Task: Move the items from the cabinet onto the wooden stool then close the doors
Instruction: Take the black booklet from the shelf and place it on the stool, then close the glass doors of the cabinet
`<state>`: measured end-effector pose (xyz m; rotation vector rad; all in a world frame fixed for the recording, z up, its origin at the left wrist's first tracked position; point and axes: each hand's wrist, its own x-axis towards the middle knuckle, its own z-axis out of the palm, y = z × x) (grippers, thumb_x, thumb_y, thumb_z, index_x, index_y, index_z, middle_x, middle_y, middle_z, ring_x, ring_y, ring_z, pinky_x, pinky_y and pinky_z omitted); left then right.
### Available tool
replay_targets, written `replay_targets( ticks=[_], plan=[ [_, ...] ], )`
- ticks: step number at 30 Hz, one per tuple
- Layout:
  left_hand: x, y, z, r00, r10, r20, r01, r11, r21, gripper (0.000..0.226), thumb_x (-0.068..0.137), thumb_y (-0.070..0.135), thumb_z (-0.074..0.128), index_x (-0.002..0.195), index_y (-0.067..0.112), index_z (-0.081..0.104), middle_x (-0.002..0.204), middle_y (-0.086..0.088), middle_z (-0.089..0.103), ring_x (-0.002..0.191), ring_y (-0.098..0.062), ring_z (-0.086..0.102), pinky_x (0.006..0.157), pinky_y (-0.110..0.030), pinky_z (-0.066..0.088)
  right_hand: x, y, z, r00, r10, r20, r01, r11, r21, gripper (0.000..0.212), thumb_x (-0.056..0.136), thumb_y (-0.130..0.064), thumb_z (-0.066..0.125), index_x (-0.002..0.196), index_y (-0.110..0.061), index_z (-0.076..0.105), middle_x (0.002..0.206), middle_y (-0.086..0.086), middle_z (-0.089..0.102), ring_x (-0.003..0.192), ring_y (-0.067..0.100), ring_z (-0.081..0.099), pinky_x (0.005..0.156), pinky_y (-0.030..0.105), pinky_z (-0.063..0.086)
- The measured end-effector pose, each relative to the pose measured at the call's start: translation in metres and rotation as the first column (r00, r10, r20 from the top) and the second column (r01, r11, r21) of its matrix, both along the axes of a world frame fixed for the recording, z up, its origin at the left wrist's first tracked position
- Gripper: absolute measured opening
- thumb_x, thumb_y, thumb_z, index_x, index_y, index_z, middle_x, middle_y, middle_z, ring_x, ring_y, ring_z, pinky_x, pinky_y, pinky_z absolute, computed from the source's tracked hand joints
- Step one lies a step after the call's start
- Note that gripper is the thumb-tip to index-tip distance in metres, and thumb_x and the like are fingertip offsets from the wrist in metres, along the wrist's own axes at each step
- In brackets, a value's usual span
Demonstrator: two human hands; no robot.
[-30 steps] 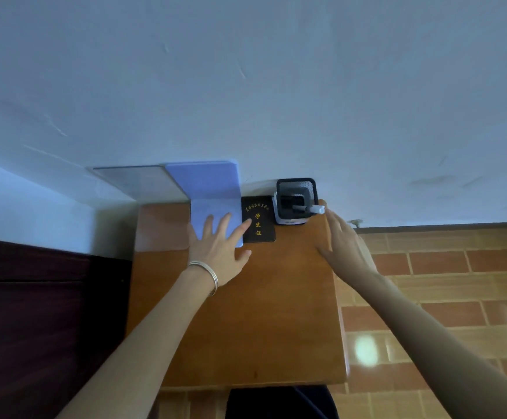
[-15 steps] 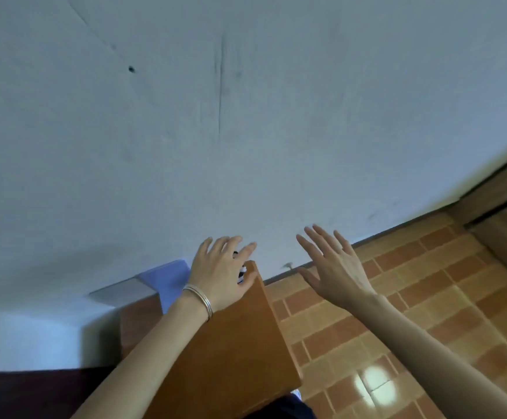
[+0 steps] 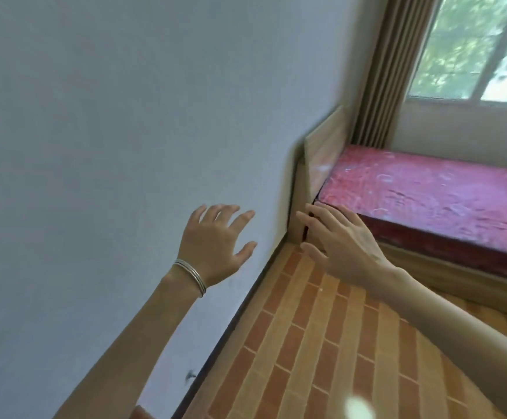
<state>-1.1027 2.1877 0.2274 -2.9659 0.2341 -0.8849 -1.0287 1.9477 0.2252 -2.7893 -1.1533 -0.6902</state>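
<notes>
Compared with the frame half a second earlier, the view has swung to the right. The wooden stool (image 3: 138, 413), which then filled the lower centre, now appears only as a small brown corner at the bottom edge, below the left forearm. The blue folder and the other items on the stool are out of view. A bed (image 3: 433, 189) with a red cover now occupies the right side, with a window (image 3: 482, 46) and a curtain (image 3: 382, 71) above it.

The left hand (image 3: 212, 246) is raised in front of the wall (image 3: 110, 116), left of the bed's footboard. Its fingers are spread apart and hold nothing. A silver bracelet (image 3: 190, 278) sits on its wrist.

The right hand (image 3: 343, 246) is level with the near corner of the bed. Its fingers are extended and slightly parted, and it is empty. Contact with the bed cannot be determined.

The brick-pattern floor (image 3: 321, 343) lies below both hands.
</notes>
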Motion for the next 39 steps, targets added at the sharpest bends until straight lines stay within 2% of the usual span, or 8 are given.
replay_targets(
  ticks=[7, 10, 16, 19, 21, 28, 33, 39],
  plan=[
    [0.061, -0.189, 0.030, 0.956, -0.287, 0.057, 0.289, 0.957, -0.035, 0.053, 0.081, 0.051, 0.042, 0.118, 0.020, 0.062, 0.110, -0.004, 0.064, 0.104, -0.025, 0.059, 0.093, -0.048, 0.042, -0.011, -0.198, 0.041, 0.955, -0.284, 0.084, 0.279, 0.958, 0.062, 0.056, 0.087, -0.047, 0.034, 0.130, -0.015, 0.049, 0.134, 0.009, 0.051, 0.126, 0.027, 0.046, 0.105, 0.050, 0.032],
    [0.080, -0.272, 0.035, 0.924, -0.382, 0.030, 0.382, 0.924, -0.021, 0.056, 0.082, 0.055, 0.039, 0.123, 0.023, 0.059, 0.115, -0.004, 0.062, 0.110, -0.026, 0.056, 0.094, -0.049, 0.041, -0.023, -0.281, 0.049, 0.912, -0.398, 0.104, 0.392, 0.917, 0.068, 0.055, 0.087, -0.046, 0.034, 0.129, -0.014, 0.051, 0.133, 0.009, 0.052, 0.124, 0.027, 0.047, 0.104, 0.049, 0.034],
    [0.101, -0.435, 0.054, 0.808, -0.585, 0.073, 0.585, 0.811, 0.014, 0.056, 0.082, 0.054, 0.038, 0.124, 0.023, 0.059, 0.118, -0.005, 0.062, 0.109, -0.028, 0.057, 0.091, -0.051, 0.044, -0.058, -0.431, 0.061, 0.785, -0.610, 0.110, 0.611, 0.791, 0.023, 0.053, 0.085, -0.043, 0.047, 0.130, -0.015, 0.050, 0.135, 0.010, 0.051, 0.124, 0.028, 0.048, 0.102, 0.049, 0.036],
    [0.104, -0.507, 0.063, 0.723, -0.684, 0.097, 0.685, 0.728, 0.023, 0.056, 0.083, 0.053, 0.037, 0.124, 0.022, 0.059, 0.119, -0.007, 0.062, 0.109, -0.031, 0.057, 0.091, -0.052, 0.044, -0.083, -0.493, 0.068, 0.697, -0.710, 0.100, 0.713, 0.701, 0.016, 0.054, 0.087, -0.047, 0.037, 0.132, -0.019, 0.047, 0.135, 0.008, 0.051, 0.123, 0.026, 0.048, 0.101, 0.046, 0.038],
    [0.106, -0.551, 0.069, 0.668, -0.735, 0.117, 0.736, 0.675, 0.039, 0.055, 0.083, 0.052, 0.038, 0.124, 0.022, 0.060, 0.119, -0.007, 0.062, 0.110, -0.031, 0.058, 0.092, -0.052, 0.044, -0.100, -0.528, 0.074, 0.643, -0.757, 0.113, 0.762, 0.648, 0.007, 0.056, 0.086, -0.048, 0.031, 0.132, -0.019, 0.047, 0.135, 0.007, 0.051, 0.123, 0.025, 0.049, 0.101, 0.046, 0.039],
    [0.121, -0.680, 0.075, 0.459, -0.881, 0.117, 0.885, 0.464, 0.021, 0.053, 0.085, 0.052, 0.037, 0.121, 0.023, 0.062, 0.119, -0.006, 0.063, 0.112, -0.030, 0.057, 0.093, -0.053, 0.044, -0.140, -0.617, 0.092, 0.446, -0.876, 0.181, 0.889, 0.458, 0.026, 0.051, 0.083, -0.041, 0.037, 0.121, -0.014, 0.057, 0.122, 0.009, 0.060, 0.113, 0.024, 0.056, 0.092, 0.044, 0.046],
    [0.151, -0.743, 0.073, 0.339, -0.935, 0.110, 0.941, 0.337, -0.036, 0.062, 0.093, 0.060, 0.017, 0.122, 0.025, 0.061, 0.119, -0.003, 0.063, 0.112, -0.028, 0.056, 0.095, -0.051, 0.043, -0.129, -0.669, 0.097, 0.332, -0.918, 0.218, 0.941, 0.339, -0.008, 0.050, 0.083, -0.041, 0.041, 0.122, -0.014, 0.057, 0.123, 0.009, 0.060, 0.112, 0.025, 0.057, 0.091, 0.044, 0.049],
    [0.236, -0.810, 0.088, 0.256, -0.961, 0.104, 0.964, 0.261, 0.045, 0.052, 0.086, 0.053, 0.036, 0.124, 0.026, 0.058, 0.122, -0.005, 0.062, 0.113, -0.029, 0.057, 0.094, -0.053, 0.044, -0.075, -0.717, 0.120, 0.231, -0.936, 0.266, 0.968, 0.249, 0.035, 0.052, 0.083, -0.041, 0.036, 0.121, -0.014, 0.058, 0.122, 0.009, 0.060, 0.110, 0.024, 0.057, 0.092, 0.044, 0.046]
  ],
)
